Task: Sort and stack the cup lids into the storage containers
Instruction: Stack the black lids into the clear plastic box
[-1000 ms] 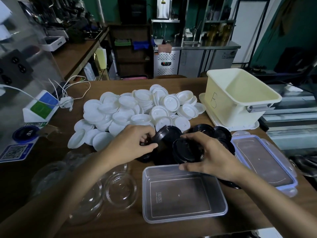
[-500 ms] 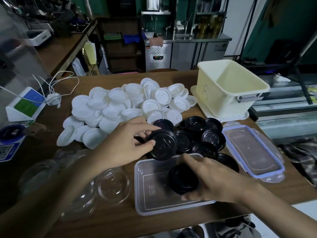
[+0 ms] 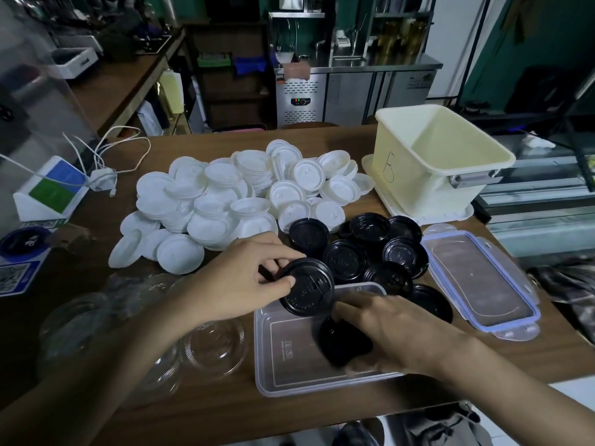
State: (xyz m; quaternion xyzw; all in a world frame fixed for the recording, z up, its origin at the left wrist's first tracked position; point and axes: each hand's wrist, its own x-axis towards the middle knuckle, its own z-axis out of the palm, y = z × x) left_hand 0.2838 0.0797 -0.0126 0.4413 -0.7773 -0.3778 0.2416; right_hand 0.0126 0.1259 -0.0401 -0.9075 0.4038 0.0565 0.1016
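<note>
Covering the wooden table [image 3: 206,410] before steel counters [image 3: 380,88], white lids [image 3: 225,194] lie heaped; left hand [image 3: 238,281] pinches a black lid [image 3: 309,291], right hand [image 3: 402,333] grips a second lid [image 3: 338,346].

My left hand [image 3: 240,281] pinched a round black plastic lid [image 3: 311,294] by its rim; my right hand [image 3: 399,333], palm down, gripped a second black lid [image 3: 338,346], both forearms reaching forward.

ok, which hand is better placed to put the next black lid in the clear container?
The left hand: it pinches a black lid over the far edge of the clear container. The right hand is busy, holding a second lid down inside it.
</note>
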